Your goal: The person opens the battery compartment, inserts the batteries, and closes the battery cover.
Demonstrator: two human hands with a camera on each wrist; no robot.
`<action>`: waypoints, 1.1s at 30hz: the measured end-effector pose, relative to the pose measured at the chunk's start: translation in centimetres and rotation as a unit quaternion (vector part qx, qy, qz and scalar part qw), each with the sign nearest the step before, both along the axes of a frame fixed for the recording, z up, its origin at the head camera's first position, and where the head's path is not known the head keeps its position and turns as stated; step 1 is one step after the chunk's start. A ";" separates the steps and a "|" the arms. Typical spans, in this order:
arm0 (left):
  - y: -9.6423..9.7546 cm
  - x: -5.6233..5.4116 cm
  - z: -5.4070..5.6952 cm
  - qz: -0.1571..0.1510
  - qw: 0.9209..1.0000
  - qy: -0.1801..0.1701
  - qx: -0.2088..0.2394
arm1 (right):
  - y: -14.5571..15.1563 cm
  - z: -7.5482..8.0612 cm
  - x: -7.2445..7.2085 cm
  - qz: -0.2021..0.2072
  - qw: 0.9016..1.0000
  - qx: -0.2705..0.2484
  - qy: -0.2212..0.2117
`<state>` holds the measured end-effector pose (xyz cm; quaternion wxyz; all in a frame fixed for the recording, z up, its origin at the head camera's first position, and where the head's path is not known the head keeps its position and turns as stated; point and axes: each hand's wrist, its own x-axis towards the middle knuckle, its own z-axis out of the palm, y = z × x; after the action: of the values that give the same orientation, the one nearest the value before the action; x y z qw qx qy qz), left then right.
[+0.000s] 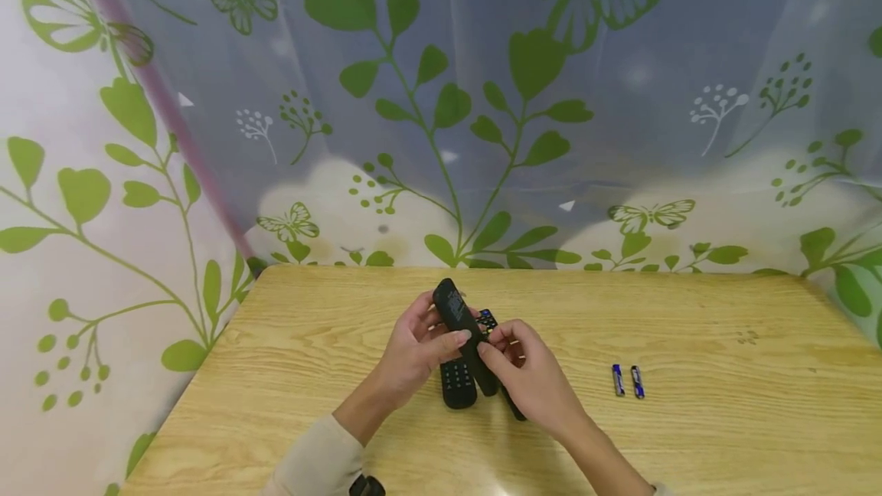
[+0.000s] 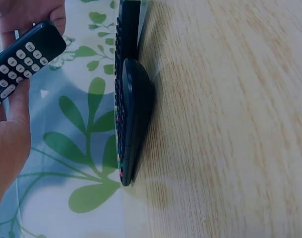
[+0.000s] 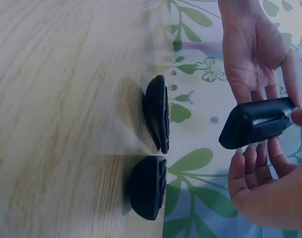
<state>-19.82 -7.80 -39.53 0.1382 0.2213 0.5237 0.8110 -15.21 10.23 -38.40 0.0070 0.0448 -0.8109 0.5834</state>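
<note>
Black handheld remote control [image 1: 477,364], raised above the wood-grain bench [image 1: 310,373], its back face upward in the head view and its pale keys visible in the left-wrist view. The left hand [image 1: 408,350] grips its side, thumb laid across the back; the right hand [image 1: 540,385] pinches the lower part, thumb on the back near the edge. Beneath lie 2 further black remotes, the keypad remote [image 1: 458,395] and the colour-button remote [image 1: 486,319]; whether these 2 touch is hidden. Well to the right, 2 blue-and-silver cylindrical batteries [image 1: 628,382] lie side by side, apart.

Likely hazards: uneven thumb pressure could twist the raised remote out of the fingertips and drop it onto the pair below; a hard push along its back could make the thumb slip; a knock from the right forearm could set the batteries rolling.

Markings: the upper back carries a block of pale print, too small to read. Characters on the pale keys are likewise illegible, as is any wording on the batteries. No brand can be made out.
</note>
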 end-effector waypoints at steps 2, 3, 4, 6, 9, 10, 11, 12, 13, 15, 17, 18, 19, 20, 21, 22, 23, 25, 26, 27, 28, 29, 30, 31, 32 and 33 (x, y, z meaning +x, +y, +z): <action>0.0 0.0 0.0 -0.001 1.000 -0.008 0.008 | 0.2 -0.1 0.1 0.014 1.000 -0.007 -0.002; 0.0 0.0 0.0 -0.001 1.000 -0.012 0.010 | 0.3 -0.1 0.1 0.019 1.000 -0.010 -0.004; 0.0 0.0 0.0 -0.002 1.000 -0.014 0.012 | 0.4 0.0 0.1 0.024 1.000 -0.012 -0.007; -0.1 -0.1 0.0 -0.002 1.000 -0.016 0.014 | 0.6 0.0 0.1 0.029 0.999 -0.014 -0.012; -0.1 -0.1 -0.2 -0.006 1.000 -0.021 0.019 | 0.8 0.0 0.0 0.026 0.999 -0.013 -0.018; -0.1 -0.1 -0.2 -0.008 1.000 -0.021 0.020 | 0.9 0.0 0.0 0.024 0.999 -0.011 -0.018; -0.1 -0.1 -0.2 -0.009 0.999 -0.022 0.022 | 0.9 0.0 0.0 0.021 1.000 -0.010 -0.017; -0.2 -0.1 -0.2 -0.012 0.999 -0.021 0.022 | 1.0 0.0 0.0 0.018 1.000 -0.010 -0.016; -0.1 -0.1 -0.2 -0.013 0.999 -0.022 0.022 | 1.1 -0.1 0.0 0.015 1.000 -0.011 -0.015; -0.1 0.0 -0.3 -0.016 0.999 -0.022 0.017 | 1.2 -0.1 0.1 0.013 1.000 -0.015 -0.014; -0.1 0.1 -0.4 -0.018 0.999 -0.025 0.011 | 1.3 -0.2 0.1 0.013 1.000 -0.020 -0.010; -0.1 0.2 -0.5 -0.018 0.999 -0.027 0.008 | 1.4 -0.3 0.1 0.013 1.000 -0.024 -0.008; -0.2 0.3 -0.6 -0.017 0.999 -0.030 0.007 | 1.4 -0.3 0.2 0.012 0.999 -0.030 -0.005; -0.2 0.3 -0.6 -0.016 0.999 -0.031 0.005 | 1.5 -0.3 0.2 0.012 0.999 -0.037 0.000; -0.3 0.4 -0.7 -0.016 0.999 -0.031 0.006 | 1.6 -0.3 0.2 0.011 0.999 -0.042 0.007; -0.3 0.4 -0.7 -0.016 0.999 -0.031 0.007 | 1.8 -0.3 0.3 0.009 0.999 -0.048 0.012; -0.4 0.5 -0.8 -0.016 0.999 -0.031 0.009 | 2.0 -0.3 0.3 0.007 0.998 -0.054 0.016; -0.4 0.5 -0.8 -0.016 0.999 -0.030 0.015 | 2.5 -0.2 0.3 0.004 0.998 -0.064 0.022; -0.5 0.5 -0.9 -0.015 0.999 -0.028 0.018 | 2.9 -0.1 0.2 0.002 0.998 -0.063 0.024; -0.5 0.4 -0.9 -0.015 0.999 -0.027 0.022 | 3.3 -0.1 0.1 0.001 0.998 -0.061 0.027; -0.5 0.4 -0.9 -0.014 0.999 -0.026 0.024 | 3.7 0.0 0.1 0.001 0.998 -0.057 0.031; -0.5 0.4 -0.8 -0.013 0.999 -0.026 0.027 | 4.3 0.1 0.0 -0.001 0.998 -0.050 0.034; -0.6 0.4 -0.8 -0.012 0.999 -0.026 0.030 | 4.8 0.2 -0.2 -0.004 0.998 -0.042 0.037; -0.6 0.3 -0.8 -0.012 0.999 -0.026 0.033 | 5.4 0.2 -0.3 -0.007 0.999 -0.031 0.041; -0.7 0.3 -0.7 -0.011 0.999 -0.026 0.035 | 6.0 0.3 -0.4 -0.011 0.999 -0.016 0.045; -0.7 0.2 -0.7 -0.011 0.999 -0.028 0.037 | 6.7 0.4 -0.6 -0.015 0.999 -0.002 0.048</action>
<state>-19.57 -8.48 -40.23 0.1530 0.2092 0.4867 0.8342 -15.79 16.91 -38.03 0.0548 0.0601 -0.8091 0.5820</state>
